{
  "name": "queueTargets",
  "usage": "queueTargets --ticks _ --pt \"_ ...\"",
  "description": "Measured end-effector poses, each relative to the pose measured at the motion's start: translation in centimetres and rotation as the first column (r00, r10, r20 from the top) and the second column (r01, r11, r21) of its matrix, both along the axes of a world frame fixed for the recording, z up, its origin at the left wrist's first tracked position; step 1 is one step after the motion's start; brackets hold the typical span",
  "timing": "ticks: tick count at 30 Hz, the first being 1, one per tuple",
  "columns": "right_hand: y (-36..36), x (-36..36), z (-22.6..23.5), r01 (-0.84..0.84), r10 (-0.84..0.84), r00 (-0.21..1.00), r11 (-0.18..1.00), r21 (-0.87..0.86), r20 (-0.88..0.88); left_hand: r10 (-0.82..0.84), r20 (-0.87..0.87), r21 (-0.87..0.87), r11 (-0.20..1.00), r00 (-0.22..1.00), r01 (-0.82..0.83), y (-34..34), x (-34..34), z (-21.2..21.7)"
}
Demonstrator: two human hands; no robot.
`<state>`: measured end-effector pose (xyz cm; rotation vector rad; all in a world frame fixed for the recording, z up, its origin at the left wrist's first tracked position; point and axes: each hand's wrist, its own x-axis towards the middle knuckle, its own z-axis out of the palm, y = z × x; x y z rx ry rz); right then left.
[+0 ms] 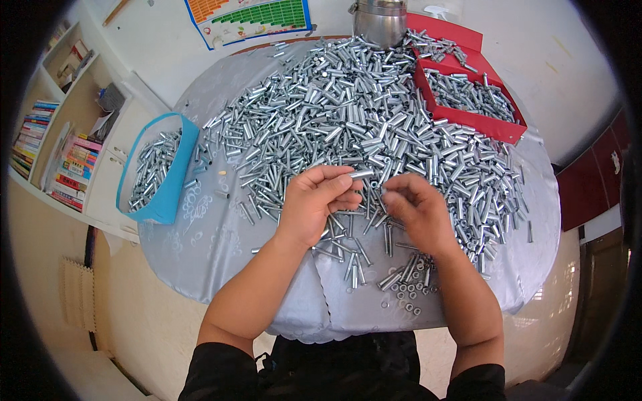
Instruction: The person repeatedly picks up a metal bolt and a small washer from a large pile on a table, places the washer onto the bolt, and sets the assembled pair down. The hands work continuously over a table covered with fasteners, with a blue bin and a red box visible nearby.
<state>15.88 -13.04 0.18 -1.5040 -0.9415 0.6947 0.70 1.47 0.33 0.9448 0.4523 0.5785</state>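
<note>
Over the near middle of a big pile of silvery metal sleeves and bolts (321, 100), my left hand (309, 207) pinches a short metal sleeve (362, 174) between thumb and forefinger. The sleeve lies nearly level and points to the right. Just beyond its right end, my right hand (424, 214) is closed, with thumb and fingers curled together. Whatever it may hold is too small or hidden to make out. Loose bolts (354, 260) lie below the hands. Several nuts and washers (409, 294) are scattered beside my right forearm.
A light blue bin (175, 190) of metal parts stands at the left. At the far right is a red box (471, 119) full of similar parts, beside a steel canister (378, 27). A silvery cloth (227, 267) covers the round table. Bookshelves (80, 134) stand beyond its left side.
</note>
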Motion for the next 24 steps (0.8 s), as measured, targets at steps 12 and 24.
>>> queueTargets --ticks 12,24 --pt "0.1 0.3 0.2 0.01 0.021 0.984 0.985 0.17 -0.177 -0.058 -0.037 0.131 0.989 0.998 0.062 -0.8 0.1 -0.5" --pt "-0.8 1.1 0.5 -0.007 -0.013 0.996 0.978 -0.21 -0.092 -0.132 -0.04 0.182 0.974 0.99 0.137 -1.4 0.0 -0.1"
